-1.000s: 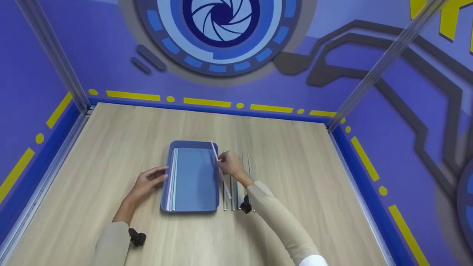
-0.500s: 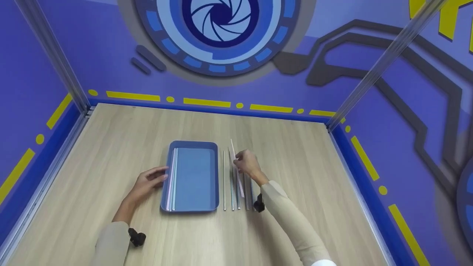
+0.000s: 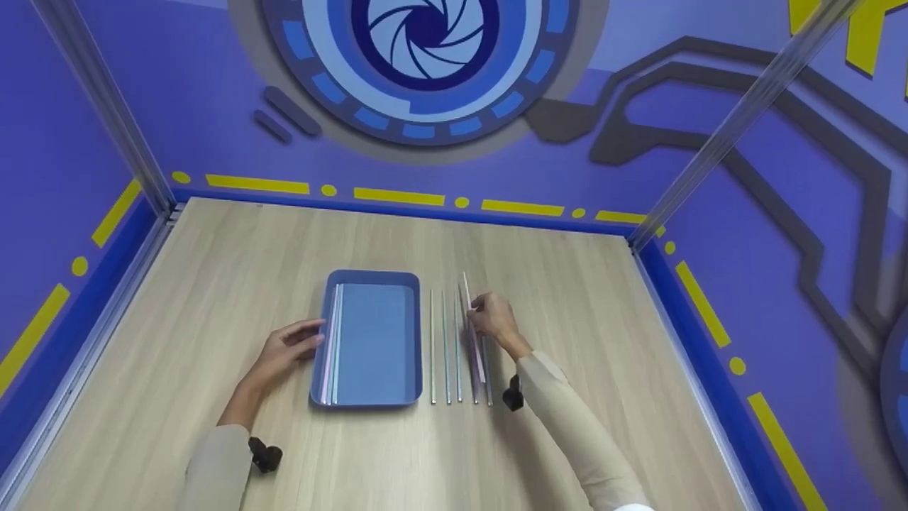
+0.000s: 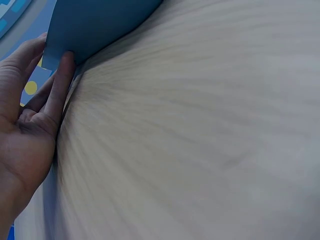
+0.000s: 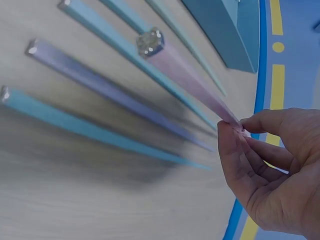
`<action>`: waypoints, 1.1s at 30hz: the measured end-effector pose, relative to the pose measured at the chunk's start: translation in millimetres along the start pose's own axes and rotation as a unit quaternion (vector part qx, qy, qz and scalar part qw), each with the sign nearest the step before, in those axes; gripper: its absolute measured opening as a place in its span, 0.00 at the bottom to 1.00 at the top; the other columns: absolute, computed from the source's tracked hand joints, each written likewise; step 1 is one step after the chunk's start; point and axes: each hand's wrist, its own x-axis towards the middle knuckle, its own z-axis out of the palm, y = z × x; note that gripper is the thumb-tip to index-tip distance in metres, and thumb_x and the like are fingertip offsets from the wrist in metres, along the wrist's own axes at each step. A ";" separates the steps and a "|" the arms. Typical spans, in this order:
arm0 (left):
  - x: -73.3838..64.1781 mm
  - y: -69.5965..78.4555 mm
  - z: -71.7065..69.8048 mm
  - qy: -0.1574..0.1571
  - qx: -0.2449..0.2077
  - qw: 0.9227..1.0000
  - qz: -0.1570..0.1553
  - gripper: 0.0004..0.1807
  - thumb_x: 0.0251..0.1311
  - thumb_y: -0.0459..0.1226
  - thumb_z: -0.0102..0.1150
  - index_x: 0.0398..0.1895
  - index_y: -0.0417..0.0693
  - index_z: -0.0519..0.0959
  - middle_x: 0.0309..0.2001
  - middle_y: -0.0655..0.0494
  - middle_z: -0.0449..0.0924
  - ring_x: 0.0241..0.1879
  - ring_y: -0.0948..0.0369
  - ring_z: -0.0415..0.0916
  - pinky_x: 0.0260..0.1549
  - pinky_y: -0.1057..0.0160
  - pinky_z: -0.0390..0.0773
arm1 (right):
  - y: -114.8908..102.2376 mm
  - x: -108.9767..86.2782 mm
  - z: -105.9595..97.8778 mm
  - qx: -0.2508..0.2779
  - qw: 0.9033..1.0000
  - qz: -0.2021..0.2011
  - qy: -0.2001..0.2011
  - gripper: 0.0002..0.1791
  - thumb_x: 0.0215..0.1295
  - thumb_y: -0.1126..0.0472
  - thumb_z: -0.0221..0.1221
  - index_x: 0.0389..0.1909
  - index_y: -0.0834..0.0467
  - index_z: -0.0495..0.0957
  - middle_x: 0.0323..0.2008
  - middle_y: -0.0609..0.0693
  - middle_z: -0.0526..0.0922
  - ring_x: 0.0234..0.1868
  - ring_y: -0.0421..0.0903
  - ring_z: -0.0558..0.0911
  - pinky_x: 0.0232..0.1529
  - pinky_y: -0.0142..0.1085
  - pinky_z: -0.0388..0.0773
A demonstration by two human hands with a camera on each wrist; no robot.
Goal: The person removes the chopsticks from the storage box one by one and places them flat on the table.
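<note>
My right hand (image 3: 494,316) pinches a pink chopstick (image 5: 187,75) near its thin end, between thumb and fingertips. Its speckled thick end points back toward me, and it hovers over a row of chopsticks lying on the table. Beneath it in the right wrist view are a purple chopstick (image 5: 97,80) and a teal chopstick (image 5: 85,127). Left of that row stands a blue tray (image 3: 376,348), with a pink chopstick (image 3: 329,355) and a pale blue chopstick (image 3: 337,355) along its left wall. My left hand (image 3: 280,353) touches the tray's left side with extended fingers.
The row also holds a pale green chopstick (image 3: 433,348) nearest the tray and light blue ones (image 3: 447,355). A wooden table (image 3: 284,248) carries everything, enclosed by printed blue panels (image 3: 213,106) at the back and sides.
My right hand has carried the pink chopstick rightward, from beside the tray's right edge to over the right part of the row. The left hand and tray stay put.
</note>
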 end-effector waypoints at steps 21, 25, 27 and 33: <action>0.0 0.0 1.4 -0.002 -0.025 1.000 0.003 0.27 0.68 0.30 0.62 0.68 0.29 0.71 0.63 0.35 0.76 0.51 0.68 0.82 0.51 0.67 0.86 | 35.5 -6.9 -0.4 -0.020 0.999 0.020 0.028 0.10 0.62 0.72 0.62 0.42 0.73 0.85 0.35 0.65 0.88 0.24 0.44 0.82 0.23 0.30 0.82; 0.1 -1.0 2.6 -0.002 -0.030 1.000 0.004 0.27 0.68 0.30 0.62 0.68 0.29 0.70 0.60 0.41 0.79 0.50 0.68 0.82 0.51 0.67 0.86 | 39.8 -8.4 -0.1 -0.036 0.999 0.018 0.034 0.11 0.60 0.73 0.61 0.41 0.73 0.85 0.38 0.66 0.89 0.31 0.50 0.86 0.33 0.37 0.87; 0.1 -1.1 2.7 -0.001 -0.032 0.999 0.002 0.27 0.68 0.30 0.62 0.68 0.29 0.70 0.61 0.41 0.79 0.50 0.67 0.82 0.51 0.67 0.86 | 42.5 -8.9 -1.2 -0.038 0.998 0.016 0.039 0.11 0.59 0.74 0.62 0.41 0.74 0.85 0.40 0.67 0.88 0.35 0.53 0.87 0.38 0.41 0.89; -0.1 0.5 0.4 0.000 -0.026 1.000 -0.003 0.27 0.69 0.31 0.62 0.68 0.30 0.71 0.63 0.36 0.76 0.50 0.67 0.82 0.49 0.66 0.86 | 49.7 -10.6 -4.2 -0.050 0.998 0.013 0.042 0.10 0.58 0.73 0.64 0.40 0.74 0.85 0.37 0.66 0.89 0.31 0.51 0.87 0.33 0.39 0.87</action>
